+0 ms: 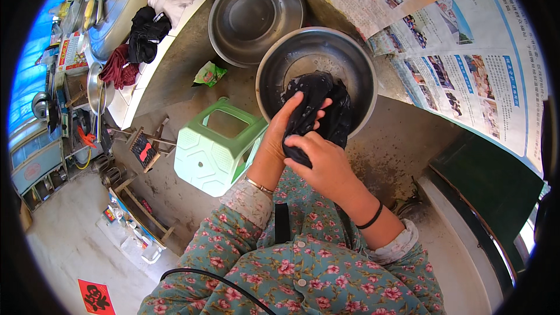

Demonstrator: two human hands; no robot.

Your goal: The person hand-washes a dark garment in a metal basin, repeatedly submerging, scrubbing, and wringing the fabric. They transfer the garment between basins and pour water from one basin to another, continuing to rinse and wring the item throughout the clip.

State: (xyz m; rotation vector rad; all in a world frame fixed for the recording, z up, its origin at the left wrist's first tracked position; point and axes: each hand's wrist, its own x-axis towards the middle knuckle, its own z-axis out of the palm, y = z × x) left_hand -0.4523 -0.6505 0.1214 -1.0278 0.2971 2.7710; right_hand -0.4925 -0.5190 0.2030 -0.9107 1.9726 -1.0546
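Both hands grip a wet black cloth [310, 96], bunched up and flecked with suds. My left hand [284, 122] lies along its left side, fingers wrapped behind it and thumb on top. Nearer my body, my right hand [317, 153] pinches the cloth's lower end. The rest of the cloth hangs into a round metal basin [361, 72], where a few suds show on the bottom. What the cloth hides of the basin's floor cannot be seen.
A second metal basin [256, 13] stands behind the first. Left of my hands is a light green plastic stool [210, 153]; a green packet [210, 73] lies beyond it. Dark red, black and pale clothes [151, 35] rest on a tiled ledge. Printed sheets [463, 52] cover the right wall.
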